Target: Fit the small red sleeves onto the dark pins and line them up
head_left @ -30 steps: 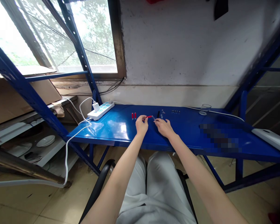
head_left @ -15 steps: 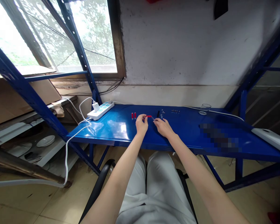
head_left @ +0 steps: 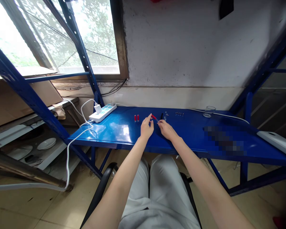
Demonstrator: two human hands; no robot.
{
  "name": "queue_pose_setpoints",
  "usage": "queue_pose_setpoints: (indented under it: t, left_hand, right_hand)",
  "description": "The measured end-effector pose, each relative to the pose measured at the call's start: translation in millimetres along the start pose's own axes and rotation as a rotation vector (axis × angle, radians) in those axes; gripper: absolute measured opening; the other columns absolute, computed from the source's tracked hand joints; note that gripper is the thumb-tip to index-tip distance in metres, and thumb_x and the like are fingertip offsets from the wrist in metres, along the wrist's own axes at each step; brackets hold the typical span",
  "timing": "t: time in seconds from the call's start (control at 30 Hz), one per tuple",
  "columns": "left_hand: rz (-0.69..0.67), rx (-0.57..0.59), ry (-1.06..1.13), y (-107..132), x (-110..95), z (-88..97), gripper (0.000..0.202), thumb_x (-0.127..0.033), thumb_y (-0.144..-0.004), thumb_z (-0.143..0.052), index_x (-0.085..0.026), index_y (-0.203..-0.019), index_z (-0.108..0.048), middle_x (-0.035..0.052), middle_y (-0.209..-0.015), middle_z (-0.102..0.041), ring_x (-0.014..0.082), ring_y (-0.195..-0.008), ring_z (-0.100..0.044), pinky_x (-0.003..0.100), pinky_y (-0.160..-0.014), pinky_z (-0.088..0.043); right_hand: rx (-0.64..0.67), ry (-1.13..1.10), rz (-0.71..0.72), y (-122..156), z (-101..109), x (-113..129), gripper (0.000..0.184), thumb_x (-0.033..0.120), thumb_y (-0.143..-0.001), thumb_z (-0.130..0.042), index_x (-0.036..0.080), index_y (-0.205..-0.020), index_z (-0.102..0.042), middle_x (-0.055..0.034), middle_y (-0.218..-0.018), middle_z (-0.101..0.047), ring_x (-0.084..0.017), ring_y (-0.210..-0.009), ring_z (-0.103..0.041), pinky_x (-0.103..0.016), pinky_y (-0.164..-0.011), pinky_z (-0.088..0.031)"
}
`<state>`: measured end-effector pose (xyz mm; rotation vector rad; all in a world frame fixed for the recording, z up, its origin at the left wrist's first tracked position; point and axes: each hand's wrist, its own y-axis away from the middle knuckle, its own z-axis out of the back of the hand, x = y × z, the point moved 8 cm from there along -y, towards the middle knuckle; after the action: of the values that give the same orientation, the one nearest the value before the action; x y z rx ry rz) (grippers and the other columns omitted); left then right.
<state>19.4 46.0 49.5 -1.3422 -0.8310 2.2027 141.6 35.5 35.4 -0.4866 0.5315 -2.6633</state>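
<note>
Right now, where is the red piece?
Head view, centre: the red piece at fingertips of the left hand, right of two red caps on the blue table.

Both bare forearms stretch forward and converge, the left hand [head_left: 146, 128] with its wrist slightly cocked and thumb and forefinger pinched at the top, the right hand [head_left: 166, 129] palm-down just beside it, fingertips pinched toward the left's.

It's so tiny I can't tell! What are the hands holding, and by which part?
A small red tube-shaped piece, over the blue metal table. The left hand pinches its left end with its fingertips; the right hand touches its right end.
</note>
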Motion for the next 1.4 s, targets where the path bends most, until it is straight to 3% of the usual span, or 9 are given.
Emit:
queue_pose_setpoints:
  t: [0.17, 0.3, 0.5, 0.77, 0.87, 0.97, 1.13, 1.27, 1.4]
  left_hand:
    - [-0.033, 0.084, -0.015, 3, -5, -7.3, 0.038, -0.016, -0.084, -0.043, -0.02, -0.12, -0.055, 0.0076, -0.099, -0.064, 0.0169, -0.091, -0.059, 0.031, -0.082, -0.048]
    - [-0.04, 0.058, -0.022, 3, -6, -5.1, 0.035, -0.019, -0.085, -0.045, -0.019, -0.118, -0.055, 0.0067, -0.094, -0.065, 0.0157, -0.083, -0.059, 0.031, -0.081, -0.047]
    - [-0.007, -0.025, 0.045, 0, -8, 3.2, 0.019, -0.024, -0.084, -0.05, -0.018, -0.096, -0.063, 0.0064, -0.091, -0.066, 0.015, -0.08, -0.059, 0.029, -0.076, -0.048]
    - [0.007, 0.065, 0.038, -2, -8, -6.3, 0.013, -0.023, -0.08, -0.054, -0.019, -0.09, -0.063, 0.0045, -0.087, -0.065, 0.0142, -0.075, -0.057, 0.028, -0.073, -0.047]
    - [-0.085, 0.163, -0.107, -20, -18, -8.4, 0.009, -0.021, -0.078, -0.057, -0.02, -0.084, -0.064, 0.0048, -0.083, -0.066, 0.0175, -0.08, -0.056, 0.031, -0.076, -0.044]
    - [-0.106, 0.211, -0.28, -55, -21, 0.3, 0.006, -0.02, -0.075, -0.062, -0.021, -0.079, -0.066, 0.0055, -0.084, -0.067, 0.0219, -0.087, -0.056, 0.038, -0.084, -0.038]
    - [-0.064, 0.285, -0.422, -109, -4, 20.6, 0.005, -0.015, -0.066, -0.068, -0.019, -0.066, -0.065, 0.0076, -0.083, -0.064, 0.0269, -0.095, -0.051, 0.045, -0.091, -0.03]
    - [-0.061, 0.423, -0.471, -116, 17, 20.7, 0.018, -0.007, -0.051, -0.073, -0.017, -0.048, -0.059, 0.0075, -0.073, -0.058, 0.0289, -0.096, -0.046, 0.049, -0.094, -0.025]
    - [-0.04, 0.479, -0.55, -108, 31, 19.0, 0.021, -0.008, -0.052, -0.072, -0.016, -0.043, -0.055, 0.0077, -0.07, -0.055, 0.0295, -0.096, -0.045, 0.051, -0.095, -0.022]
  right_hand:
    - [-0.028, -0.04, -0.001, 1, 4, 1, 0.046, 0.033, -0.094, -0.018, 0.015, -0.106, -0.059, -0.0116, -0.122, -0.049, -0.019, -0.093, -0.058, -0.029, -0.075, -0.046]
    - [-0.078, -0.092, 0.007, 4, 11, 3, 0.046, 0.034, -0.094, -0.019, 0.015, -0.1, -0.06, -0.0121, -0.122, -0.048, -0.019, -0.09, -0.058, -0.029, -0.074, -0.047]
    - [-0.125, -0.132, 0.016, 5, 16, 4, 0.043, 0.034, -0.092, -0.022, 0.016, -0.092, -0.061, -0.0124, -0.12, -0.05, -0.02, -0.094, -0.057, -0.03, -0.079, -0.046]
    - [-0.137, -0.191, -0.026, 5, 19, -3, 0.037, 0.034, -0.09, -0.027, 0.017, -0.084, -0.06, -0.0126, -0.123, -0.048, -0.021, -0.1, -0.054, -0.032, -0.083, -0.045]
    - [-0.148, -0.192, -0.038, 5, 18, -9, 0.039, 0.034, -0.09, -0.025, 0.016, -0.085, -0.059, -0.0134, -0.124, -0.046, -0.021, -0.102, -0.054, -0.031, -0.083, -0.045]
    - [-0.157, -0.174, -0.072, 4, 17, -14, 0.041, 0.035, -0.091, -0.022, 0.016, -0.086, -0.058, -0.0139, -0.126, -0.044, -0.021, -0.099, -0.055, -0.031, -0.081, -0.045]
    - [-0.138, -0.143, -0.111, 5, 16, -18, 0.041, 0.036, -0.091, -0.022, 0.017, -0.09, -0.059, -0.0126, -0.127, -0.043, -0.021, -0.096, -0.056, -0.03, -0.075, -0.046]
    - [-0.088, -0.12, -0.115, 4, 13, -17, 0.042, 0.034, -0.091, -0.022, 0.017, -0.091, -0.061, -0.0125, -0.124, -0.046, -0.02, -0.089, -0.058, -0.03, -0.069, -0.047]
    - [-0.106, -0.148, -0.111, 3, 13, -18, 0.04, 0.033, -0.091, -0.024, 0.018, -0.087, -0.061, -0.0119, -0.12, -0.049, -0.02, -0.091, -0.057, -0.03, -0.071, -0.046]
